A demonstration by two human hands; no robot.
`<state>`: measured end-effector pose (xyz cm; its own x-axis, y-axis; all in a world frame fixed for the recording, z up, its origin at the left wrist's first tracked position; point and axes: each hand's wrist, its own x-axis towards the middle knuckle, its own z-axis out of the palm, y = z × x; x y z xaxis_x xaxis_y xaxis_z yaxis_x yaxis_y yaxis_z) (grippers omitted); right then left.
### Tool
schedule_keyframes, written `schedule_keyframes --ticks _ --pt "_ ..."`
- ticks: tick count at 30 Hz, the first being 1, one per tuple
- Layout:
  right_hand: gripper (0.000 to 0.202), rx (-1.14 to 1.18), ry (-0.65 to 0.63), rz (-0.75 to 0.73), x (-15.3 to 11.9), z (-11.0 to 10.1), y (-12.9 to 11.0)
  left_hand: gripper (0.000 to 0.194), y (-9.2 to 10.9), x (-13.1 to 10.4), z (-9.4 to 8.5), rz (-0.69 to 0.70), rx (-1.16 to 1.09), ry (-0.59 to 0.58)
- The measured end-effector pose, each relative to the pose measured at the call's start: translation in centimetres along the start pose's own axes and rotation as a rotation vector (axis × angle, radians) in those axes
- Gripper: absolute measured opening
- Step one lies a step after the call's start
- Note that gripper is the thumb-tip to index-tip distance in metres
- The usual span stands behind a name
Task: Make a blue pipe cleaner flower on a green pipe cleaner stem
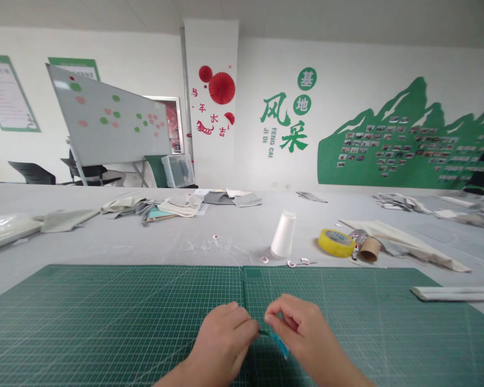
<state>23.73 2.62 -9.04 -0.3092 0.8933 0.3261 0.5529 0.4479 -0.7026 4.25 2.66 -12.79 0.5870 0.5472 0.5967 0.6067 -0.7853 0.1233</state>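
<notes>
My left hand [226, 338] is closed, its fingertips pinching a thin blue-green cord [280, 344]. The cord runs out to the right from those fingertips, dark green at first, then bright blue and frayed like a tassel at its loose end. Just beside it, my right hand [302, 328] is raised with thumb and forefinger pressed together. Whatever those fingers hold is too small to make out. Both hands are over the green cutting mats [137, 306], near the seam between them. A white cone of thread [283, 235] stands upright beyond the mats.
A yellow tape roll [336, 243] and a brown cardboard tube [369, 249] lie to the right of the cone. Small round pieces [265, 260] and loose threads [226, 246] lie behind the mats. Folded fabric [181, 205] is piled farther back; a white strip [460, 293] rests at right.
</notes>
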Motion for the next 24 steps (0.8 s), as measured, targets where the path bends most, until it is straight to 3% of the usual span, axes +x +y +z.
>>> schedule_keyframes --ticks 6,11,16,24 --pt "0.027 -0.445 0.003 -0.313 -1.4 0.7 -0.6 0.026 -0.2 -0.1 0.0 -0.091 -0.010 0.064" --pt "0.031 -0.515 0.026 -0.437 -1.7 1.8 -0.5 0.025 -0.4 -0.2 0.0 -0.181 -0.050 0.125" --pt "0.030 -0.485 0.019 -0.418 -1.9 2.8 0.4 0.024 -0.6 -0.1 0.0 -0.260 -0.094 0.153" --pt "0.025 -0.396 -0.046 -0.256 -2.0 3.7 1.6 0.019 -0.9 -0.3 0.3 -0.338 -0.157 0.182"
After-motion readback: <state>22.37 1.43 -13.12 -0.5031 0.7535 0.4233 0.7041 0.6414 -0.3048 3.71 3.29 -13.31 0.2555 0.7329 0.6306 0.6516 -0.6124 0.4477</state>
